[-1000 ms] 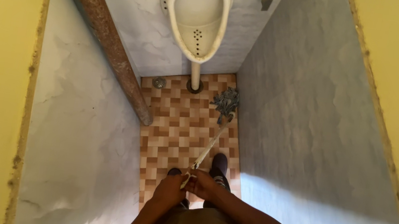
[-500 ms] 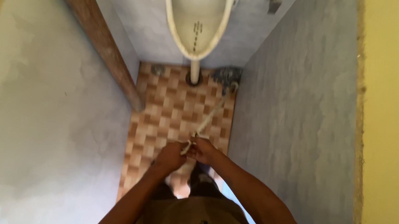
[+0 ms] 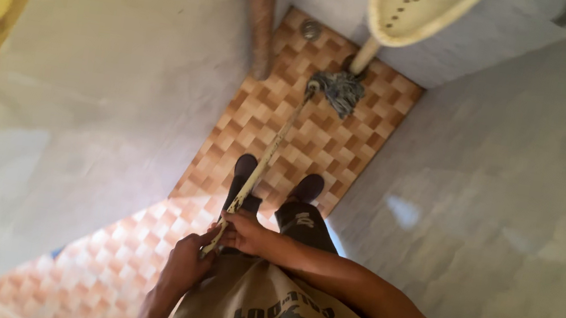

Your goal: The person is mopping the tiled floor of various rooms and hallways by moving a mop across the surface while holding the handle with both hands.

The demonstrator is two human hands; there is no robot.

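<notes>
Your mop (image 3: 278, 143) slants away from your fingers (image 3: 215, 235): pale stick gripped at its near end, grey stringy head (image 3: 340, 90) far ahead, on the floor.

Narrow floor strip (image 3: 279, 136) between side walls (image 3: 108, 80); urinal (image 3: 410, 10), pipe (image 3: 260, 13) seemingly block far end.

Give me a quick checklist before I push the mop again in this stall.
1. Both hands on the handle: left hand and right hand grip the mop handle: ok.
2. Mop head on the floor tiles: ok.
3. Mop head clear of the urinal pipe: close beside it, cannot tell.
4. Shoes behind the mop head: ok.
5. Floor drain uncovered: ok.
</notes>
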